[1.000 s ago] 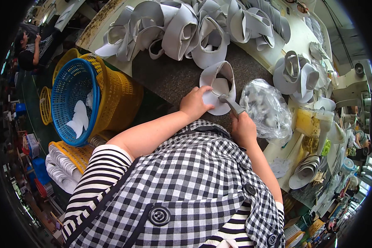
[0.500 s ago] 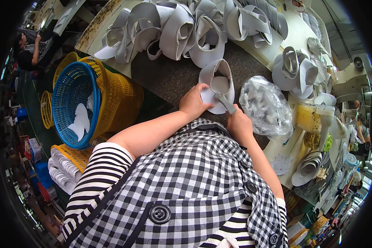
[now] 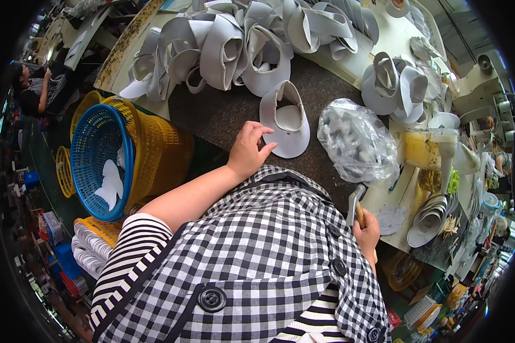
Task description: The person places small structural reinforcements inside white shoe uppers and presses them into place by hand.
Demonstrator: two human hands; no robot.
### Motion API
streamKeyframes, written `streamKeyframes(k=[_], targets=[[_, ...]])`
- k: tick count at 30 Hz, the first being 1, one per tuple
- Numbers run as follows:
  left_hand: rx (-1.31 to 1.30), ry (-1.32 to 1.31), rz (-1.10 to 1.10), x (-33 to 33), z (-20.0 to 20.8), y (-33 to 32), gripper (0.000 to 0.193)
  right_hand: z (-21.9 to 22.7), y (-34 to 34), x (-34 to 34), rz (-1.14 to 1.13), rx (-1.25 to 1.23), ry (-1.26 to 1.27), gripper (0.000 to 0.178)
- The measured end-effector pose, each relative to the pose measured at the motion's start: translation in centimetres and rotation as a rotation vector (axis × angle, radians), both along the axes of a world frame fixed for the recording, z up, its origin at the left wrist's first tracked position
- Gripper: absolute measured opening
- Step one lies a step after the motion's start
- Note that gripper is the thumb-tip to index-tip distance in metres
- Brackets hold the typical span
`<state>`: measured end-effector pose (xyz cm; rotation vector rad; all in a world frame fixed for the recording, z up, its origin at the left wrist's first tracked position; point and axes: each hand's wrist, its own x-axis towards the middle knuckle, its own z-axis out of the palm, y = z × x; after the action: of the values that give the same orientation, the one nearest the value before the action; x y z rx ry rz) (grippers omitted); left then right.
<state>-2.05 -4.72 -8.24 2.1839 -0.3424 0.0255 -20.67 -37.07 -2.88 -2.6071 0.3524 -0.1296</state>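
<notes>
A white shoe upper lies on the dark work surface in front of me, its rounded toe toward me and its heel loop away. At its left edge is my left hand, thumb and fingers apart, with the fingertips at or just over the upper. Down at the right, by the table's near edge, my right hand is closed round a hammer with a grey metal head and a wooden handle. Part of the handle is hidden in the fist.
Many white uppers crowd the back of the table, with more uppers at the right. A clear plastic bag sits right of the work. Left stand a blue basket and a yellow basket. A person sits far left.
My right hand has drawn the hammer away from the upper, down and to the right. The left hand has loosened from the upper and shifted slightly left.
</notes>
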Motion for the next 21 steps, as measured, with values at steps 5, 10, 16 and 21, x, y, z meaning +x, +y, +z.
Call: streamKeyframes(k=[5,10,16,21], targets=[[0.123,-0.196,-0.124,2.5,0.6,-4.4,0.034,-2.3,-0.8,-0.1,-0.221,-0.127,0.114,0.033],[0.266,-0.128,-0.251,3.8,0.2,-4.9,0.031,-5.0,-1.6,1.5,-0.305,-0.127,0.010,0.035],[-0.045,0.277,-0.362,3.7,6.2,-4.1,0.029,-0.2,1.5,4.9,-0.068,0.185,-0.247,0.035],[-0.267,0.453,-0.586,2.2,10.5,-5.4,0.027,2.4,6.3,11.1,0.100,1.368,0.350,0.049]])
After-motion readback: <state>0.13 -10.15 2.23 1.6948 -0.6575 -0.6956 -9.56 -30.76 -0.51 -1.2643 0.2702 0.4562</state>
